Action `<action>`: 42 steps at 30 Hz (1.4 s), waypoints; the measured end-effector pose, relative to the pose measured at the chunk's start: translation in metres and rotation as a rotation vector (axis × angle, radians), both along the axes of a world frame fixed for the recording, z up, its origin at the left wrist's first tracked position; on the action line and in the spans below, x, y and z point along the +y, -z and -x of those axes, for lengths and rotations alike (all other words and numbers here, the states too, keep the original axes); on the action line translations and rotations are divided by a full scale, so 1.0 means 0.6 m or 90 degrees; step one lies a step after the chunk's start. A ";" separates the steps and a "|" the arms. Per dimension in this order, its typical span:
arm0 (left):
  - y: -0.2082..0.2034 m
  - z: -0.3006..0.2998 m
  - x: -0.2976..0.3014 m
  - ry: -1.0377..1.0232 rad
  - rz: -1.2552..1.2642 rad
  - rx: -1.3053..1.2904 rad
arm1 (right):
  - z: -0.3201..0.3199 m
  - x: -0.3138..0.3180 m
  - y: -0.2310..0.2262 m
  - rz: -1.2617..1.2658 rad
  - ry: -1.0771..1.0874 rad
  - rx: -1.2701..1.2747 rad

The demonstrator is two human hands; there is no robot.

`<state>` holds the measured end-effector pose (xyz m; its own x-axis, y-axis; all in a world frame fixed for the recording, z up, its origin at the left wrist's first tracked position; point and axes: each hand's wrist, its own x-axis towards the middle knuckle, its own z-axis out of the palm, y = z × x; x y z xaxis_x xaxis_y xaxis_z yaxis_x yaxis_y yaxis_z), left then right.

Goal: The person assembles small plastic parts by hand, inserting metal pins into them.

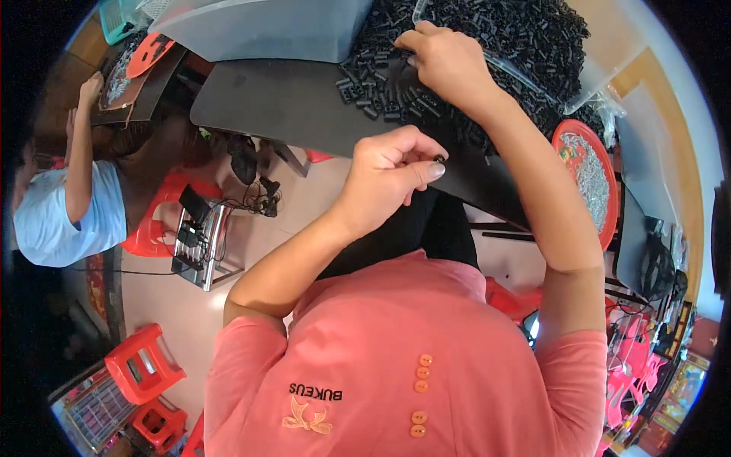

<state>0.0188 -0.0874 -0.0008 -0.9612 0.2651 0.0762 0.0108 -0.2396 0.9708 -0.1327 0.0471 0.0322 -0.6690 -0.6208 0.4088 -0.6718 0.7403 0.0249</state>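
Above the near edge of the dark tabletop [282, 99], a worker's left hand [392, 171] pinches a small black piece [439, 159] between thumb and fingers. The right hand [449, 61] reaches over the pile of black parts [533, 38] heaped back from that edge, its fingers bent; from here I cannot tell whether they grip anything. The piece, mostly hidden by the fingertips, looks light and stiff, likely hard plastic, apt to slip if squeezed off-centre. Opposite sides, pinched lightly, seem its best hold.
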 end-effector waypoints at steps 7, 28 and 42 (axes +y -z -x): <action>0.004 0.001 -0.002 -0.006 0.022 0.014 | 0.005 0.019 -0.006 -0.098 0.034 -0.058; 0.006 0.000 0.002 -0.016 0.036 0.035 | 0.040 0.031 -0.005 -0.028 0.018 -0.095; 0.008 -0.001 0.001 -0.014 0.046 0.058 | 0.057 0.051 -0.015 0.064 0.053 -0.139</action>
